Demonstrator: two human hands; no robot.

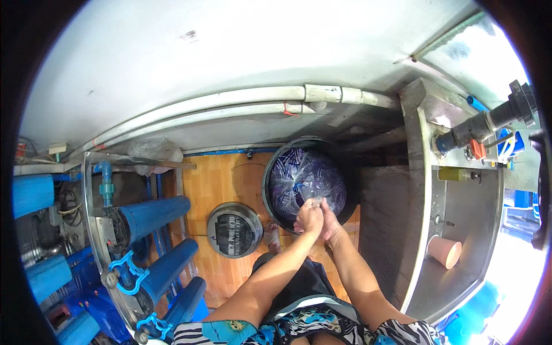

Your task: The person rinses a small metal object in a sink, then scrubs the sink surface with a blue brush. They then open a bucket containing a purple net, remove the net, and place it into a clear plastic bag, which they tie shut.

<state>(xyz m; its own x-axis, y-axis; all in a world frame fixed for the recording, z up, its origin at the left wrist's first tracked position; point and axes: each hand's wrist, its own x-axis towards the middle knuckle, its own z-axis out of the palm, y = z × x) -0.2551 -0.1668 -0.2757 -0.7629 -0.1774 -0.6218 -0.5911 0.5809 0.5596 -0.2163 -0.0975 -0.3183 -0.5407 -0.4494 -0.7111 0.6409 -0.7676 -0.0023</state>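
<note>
While a clear plastic bag of purple-patterned contents [301, 175] is resting inside a round black bin [267, 196], the bare left hand [310, 217] and right hand [330, 222] are pinching its neck in a narrow grip at the near rim, the bag's bulk lying just ahead.
</note>
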